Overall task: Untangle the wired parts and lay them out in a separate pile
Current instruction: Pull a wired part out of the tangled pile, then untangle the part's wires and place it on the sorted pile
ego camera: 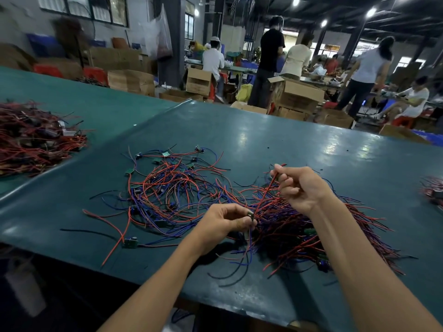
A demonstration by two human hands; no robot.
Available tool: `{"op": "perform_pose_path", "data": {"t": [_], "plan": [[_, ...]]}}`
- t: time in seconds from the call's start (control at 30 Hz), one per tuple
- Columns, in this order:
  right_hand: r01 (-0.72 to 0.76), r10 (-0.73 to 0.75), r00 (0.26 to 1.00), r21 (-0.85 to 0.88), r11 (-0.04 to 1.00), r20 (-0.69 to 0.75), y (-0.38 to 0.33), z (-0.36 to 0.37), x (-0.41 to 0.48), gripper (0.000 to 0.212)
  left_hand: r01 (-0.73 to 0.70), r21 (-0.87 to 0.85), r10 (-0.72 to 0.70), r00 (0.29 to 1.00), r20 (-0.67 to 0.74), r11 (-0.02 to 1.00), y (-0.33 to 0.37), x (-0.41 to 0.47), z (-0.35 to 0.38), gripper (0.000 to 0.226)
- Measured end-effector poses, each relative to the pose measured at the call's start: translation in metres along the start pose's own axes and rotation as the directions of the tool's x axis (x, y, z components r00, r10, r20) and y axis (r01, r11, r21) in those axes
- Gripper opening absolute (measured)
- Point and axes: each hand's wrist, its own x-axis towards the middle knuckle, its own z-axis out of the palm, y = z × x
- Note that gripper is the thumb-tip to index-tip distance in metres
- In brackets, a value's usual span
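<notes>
Both hands hold one wired part over the green worktop.
Far left: big red-black heap, well apart from the rest. Centre-left: loose spread of red and blue wires with small green boards, lying flat. Left hand pinches a small board. Its red wire runs straight up to the right hand, whose curled fingers pinch it near the end. Dense tangle lies under and right of the hands. Small pile sits at the right edge.
</notes>
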Motion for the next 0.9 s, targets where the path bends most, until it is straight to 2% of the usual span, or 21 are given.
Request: {"op": "perform_pose_path", "data": {"t": [0.2,0.33,0.4,0.47,0.53,0.6,0.67,0.7,0.73,0.77,0.8,0.87,0.9], "plan": [[0.003,0.001,0.999,0.085,0.996,-0.047,0.001,0.007,0.010,0.017,0.020,0.015,-0.020,1.000,-0.014,1.000,0.002,-0.002,0.003,0.010],[0.045,-0.028,0.994,0.167,0.985,-0.103,-0.009,0.005,0.018,0.020,0.029,0.099,-0.032,0.999,0.028,0.995,0.002,-0.005,0.004,0.012],[0.093,-0.078,0.987,0.098,0.991,-0.143,-0.021,0.003,0.019,0.019,0.026,0.089,-0.028,0.999,0.024,0.996,0.001,-0.006,0.002,0.010],[0.183,-0.178,0.962,0.005,0.983,-0.206,-0.027,0.002,0.016,0.023,0.034,0.003,-0.034,0.999,-0.010,0.999,0.002,-0.005,0.001,0.008],[0.331,-0.331,0.896,-0.053,0.942,-0.296,-0.027,0.002,0.012,0.029,0.048,-0.117,-0.055,0.997,-0.050,0.992,0.004,-0.003,0.001,0.016],[0.452,-0.489,0.774,-0.190,0.871,-0.403,-0.020,0.003,0.003,0.028,0.058,-0.227,-0.082,0.992,-0.096,0.972,0.006,0.000,0.000,0.018],[0.452,-0.646,0.585,-0.464,0.762,-0.490,-0.003,0.000,-0.006,0.030,0.071,-0.318,-0.117,0.984,-0.130,0.946,0.006,0.003,-0.002,0.015],[0.428,-0.704,0.516,-0.566,0.705,-0.487,0.009,-0.002,-0.013,0.032,0.083,-0.355,-0.141,0.980,-0.142,0.931,0.007,0.004,-0.003,0.016],[0.414,-0.736,0.499,-0.620,0.666,-0.457,0.022,-0.002,-0.020,0.031,0.096,-0.385,-0.166,0.974,-0.153,0.918,0.008,0.005,-0.004,0.019],[0.413,-0.738,0.543,-0.638,0.650,-0.400,0.034,-0.001,-0.026,0.025,0.103,-0.411,-0.183,0.970,-0.159,0.906,0.008,0.005,-0.004,0.021],[0.395,-0.697,0.641,-0.640,0.660,-0.323,0.046,0.001,-0.032,0.024,0.105,-0.427,-0.189,0.969,-0.160,0.898,0.009,0.006,-0.005,0.022],[0.302,-0.493,0.855,-0.614,0.729,-0.164,0.069,0.010,-0.038,0.032,0.105,-0.416,-0.186,0.970,-0.160,0.903,0.009,0.006,-0.005,0.020],[0.251,-0.378,0.920,-0.590,0.768,-0.101,0.079,0.014,-0.038,0.034,0.107,-0.403,-0.184,0.970,-0.158,0.909,0.009,0.006,-0.005,0.018]]}}
